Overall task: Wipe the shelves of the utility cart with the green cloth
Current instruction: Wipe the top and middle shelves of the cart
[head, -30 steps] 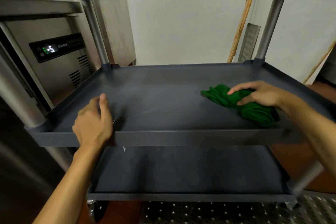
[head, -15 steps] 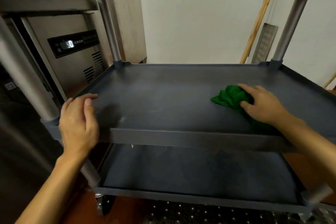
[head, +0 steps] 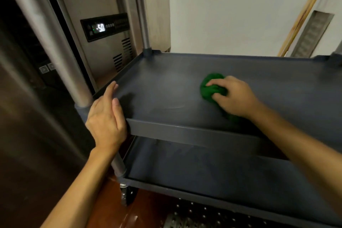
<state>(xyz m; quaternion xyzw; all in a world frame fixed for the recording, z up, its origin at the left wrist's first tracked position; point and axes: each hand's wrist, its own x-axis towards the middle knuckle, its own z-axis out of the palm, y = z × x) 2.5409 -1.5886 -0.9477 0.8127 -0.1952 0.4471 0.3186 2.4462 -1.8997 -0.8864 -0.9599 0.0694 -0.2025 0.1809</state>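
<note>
The only legible marking is a lit "-50" on the black control panel [head: 104, 27] of the stainless refrigeration unit [head: 109, 61], at ten o'clock.

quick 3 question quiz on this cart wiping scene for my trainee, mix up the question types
1. True or false: the green cloth is spread out flat.
2. Which hand grips the cloth? A) left hand B) right hand C) neither
3. Fill in: the left hand sits at the middle shelf's near-left ____.

Key: 1 false, it is bunched up; 2 B; 3 corner.
</note>
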